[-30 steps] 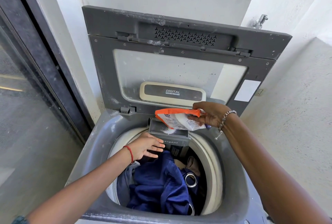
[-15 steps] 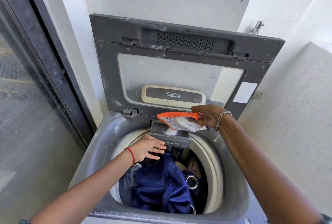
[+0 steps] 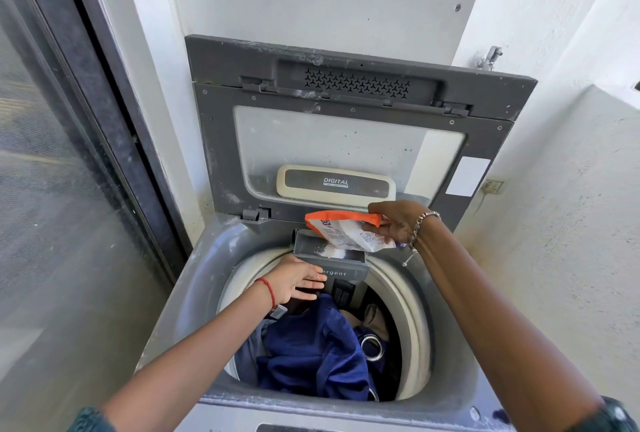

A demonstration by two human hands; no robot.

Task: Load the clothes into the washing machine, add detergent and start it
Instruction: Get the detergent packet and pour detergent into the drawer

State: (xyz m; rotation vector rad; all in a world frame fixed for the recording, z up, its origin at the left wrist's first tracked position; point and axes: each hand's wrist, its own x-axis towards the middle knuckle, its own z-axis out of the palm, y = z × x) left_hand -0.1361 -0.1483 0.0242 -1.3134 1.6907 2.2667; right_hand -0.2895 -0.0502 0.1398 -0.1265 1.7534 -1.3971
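Note:
A grey top-loading washing machine (image 3: 194, 296) stands with its lid (image 3: 349, 126) raised against the wall. Dark blue clothes (image 3: 311, 352) fill the drum, with a metal ring showing among them. The grey detergent drawer (image 3: 329, 255) is pulled out over the drum's far rim, with white powder in it. My right hand (image 3: 398, 223) holds an orange and white detergent sachet (image 3: 343, 227) tipped over the drawer. My left hand (image 3: 294, 281) rests with flat fingers on the drawer's left front, covering part of its label.
A dark-framed glass door (image 3: 69, 161) runs along the left. A rough white wall (image 3: 571, 223) closes in on the right, with a tap (image 3: 488, 57) above it and a small socket (image 3: 493, 186) beside the lid. White wall stands behind the lid.
The view has shifted slightly. The sachet stays tipped over the drawer, and white powder now lies in it. My left hand keeps its place on the drawer front.

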